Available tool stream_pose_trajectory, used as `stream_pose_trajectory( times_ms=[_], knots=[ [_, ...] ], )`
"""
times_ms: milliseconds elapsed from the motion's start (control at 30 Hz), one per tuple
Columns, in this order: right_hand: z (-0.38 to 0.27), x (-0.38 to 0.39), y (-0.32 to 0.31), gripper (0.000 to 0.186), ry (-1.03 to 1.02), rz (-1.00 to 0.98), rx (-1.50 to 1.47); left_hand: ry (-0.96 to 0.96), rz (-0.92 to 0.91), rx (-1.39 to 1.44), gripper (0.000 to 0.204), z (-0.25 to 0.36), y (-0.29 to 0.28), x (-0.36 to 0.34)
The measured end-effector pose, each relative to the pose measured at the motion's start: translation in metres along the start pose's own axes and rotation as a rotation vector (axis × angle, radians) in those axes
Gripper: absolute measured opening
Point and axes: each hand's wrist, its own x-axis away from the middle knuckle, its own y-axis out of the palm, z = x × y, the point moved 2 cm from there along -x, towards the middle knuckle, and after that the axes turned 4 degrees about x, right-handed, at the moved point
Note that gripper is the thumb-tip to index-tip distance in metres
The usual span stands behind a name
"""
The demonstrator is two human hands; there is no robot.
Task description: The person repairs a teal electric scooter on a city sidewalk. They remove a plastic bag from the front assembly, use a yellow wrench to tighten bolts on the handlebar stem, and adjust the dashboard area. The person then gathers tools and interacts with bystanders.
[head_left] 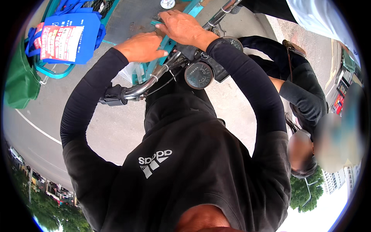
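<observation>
Near the top centre, my left hand point(141, 47) is open over a dark grey panel point(127, 17) in a teal metal frame point(196, 8), fingers bent and thumb apart. Just to its right, my right hand point(182, 28) has its fingers closed on a small teal piece point(155, 23) at the panel's edge. A small round pale object point(167, 3) lies above it. Below the hands are chrome handlebars point(141, 88), a round gauge point(198, 75) and a clear plastic bag point(130, 72).
Blue bags with printed labels point(87, 36) rest on a teal rack at left, beside green fabric point(21, 79). Two people point(303, 83) point(309, 15) are close on my right. Pavement point(42, 120) surrounds the vehicle; distant vehicles, trees and buildings line the rim.
</observation>
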Motion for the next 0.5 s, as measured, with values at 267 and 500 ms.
stream_pose_trajectory(
  times_ms=[267,500],
  knots=[
    [0.011,0.013,0.029,0.062,-0.333,-0.192,0.269,-0.023,0.808,0.103,0.032,0.011,0.026,0.150],
    [-0.017,-0.020,0.002,0.062,-0.465,0.016,0.297,-0.136,1.146,0.275,0.030,0.000,0.077,0.151]
  ],
)
